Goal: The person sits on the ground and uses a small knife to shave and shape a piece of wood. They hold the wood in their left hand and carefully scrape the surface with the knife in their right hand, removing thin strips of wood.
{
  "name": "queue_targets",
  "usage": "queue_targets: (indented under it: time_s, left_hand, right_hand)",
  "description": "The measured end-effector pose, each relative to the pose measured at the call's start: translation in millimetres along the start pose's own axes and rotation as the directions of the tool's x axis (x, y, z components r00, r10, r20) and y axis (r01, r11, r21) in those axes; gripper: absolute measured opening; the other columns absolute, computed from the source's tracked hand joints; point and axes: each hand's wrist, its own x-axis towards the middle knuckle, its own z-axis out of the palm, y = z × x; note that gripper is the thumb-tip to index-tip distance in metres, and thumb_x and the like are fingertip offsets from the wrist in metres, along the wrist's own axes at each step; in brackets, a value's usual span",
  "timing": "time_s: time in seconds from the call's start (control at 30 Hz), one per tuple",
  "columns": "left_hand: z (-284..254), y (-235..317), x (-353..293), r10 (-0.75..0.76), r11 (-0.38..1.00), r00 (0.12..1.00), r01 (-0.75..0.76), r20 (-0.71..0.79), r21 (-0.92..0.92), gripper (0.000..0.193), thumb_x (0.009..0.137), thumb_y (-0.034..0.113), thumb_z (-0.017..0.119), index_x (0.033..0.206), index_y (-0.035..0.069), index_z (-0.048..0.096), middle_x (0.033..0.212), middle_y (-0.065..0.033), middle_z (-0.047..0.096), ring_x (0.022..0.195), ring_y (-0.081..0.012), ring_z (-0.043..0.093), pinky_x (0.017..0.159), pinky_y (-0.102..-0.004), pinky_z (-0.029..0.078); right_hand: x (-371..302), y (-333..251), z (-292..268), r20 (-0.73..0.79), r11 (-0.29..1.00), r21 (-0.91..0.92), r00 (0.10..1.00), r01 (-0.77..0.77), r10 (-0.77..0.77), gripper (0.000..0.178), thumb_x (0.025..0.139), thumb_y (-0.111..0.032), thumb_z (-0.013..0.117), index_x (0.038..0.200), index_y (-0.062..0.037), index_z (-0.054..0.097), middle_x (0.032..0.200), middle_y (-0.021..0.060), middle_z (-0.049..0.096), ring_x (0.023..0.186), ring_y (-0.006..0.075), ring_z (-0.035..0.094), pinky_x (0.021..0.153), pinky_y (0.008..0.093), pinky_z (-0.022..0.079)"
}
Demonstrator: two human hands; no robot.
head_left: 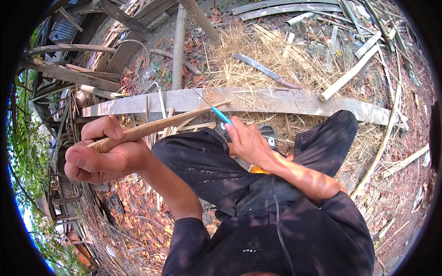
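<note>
My left hand [108, 149], raised at the left, is closed around the thick end of a pale wooden strip [159, 124]. The strip slants up to the right and narrows to a tip above the plank. Near that tip, my right hand [248, 142] grips a slim tool with a teal handle [222, 115]. Its thin, dark metal end points up and left and crosses the strip close to the tip. Whether the two touch, I cannot tell. The exact kind of tool is too small to make out.
A long grey plank [161, 102] lies across in front of my knees. Beyond it, a machete [260, 69] with a brown handle rests on straw-like shavings [230, 50]. A bamboo pole [352, 72] lies at the right. Stacked timber [76, 73] fills the left side.
</note>
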Motion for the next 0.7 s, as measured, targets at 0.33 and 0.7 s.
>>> queue_targets:
  time_s: [0.33,0.7]
  left_hand:
    - [4,-2,2,-0.034,0.999,0.999,0.033,-0.026,-0.028,0.031,0.094,0.029,0.05,0.082,0.01,0.028,0.037,-0.0049,0.033,0.031,-0.0118,0.037,0.03,-0.0206,0.028]
    - [-1,-4,6,-0.044,0.997,0.999,0.044,0.008,-0.057,0.029,0.096,0.027,0.046,0.08,0.011,0.028,0.039,-0.0072,0.039,0.034,-0.0116,0.037,0.037,-0.0215,0.029]
  right_hand:
    - [25,15,3,-0.06,0.99,-0.135,0.997,0.049,-0.058,0.03,0.095,-0.026,0.043,0.087,0.0026,0.048,0.052,0.0241,0.054,0.052,0.0438,0.057,0.05,0.05,0.048]
    - [27,-1,10,-0.025,0.965,-0.246,0.994,0.095,-0.105,0.03,0.096,-0.025,0.041,0.09,0.0028,0.049,0.054,0.0246,0.054,0.052,0.044,0.056,0.048,0.0498,0.044]
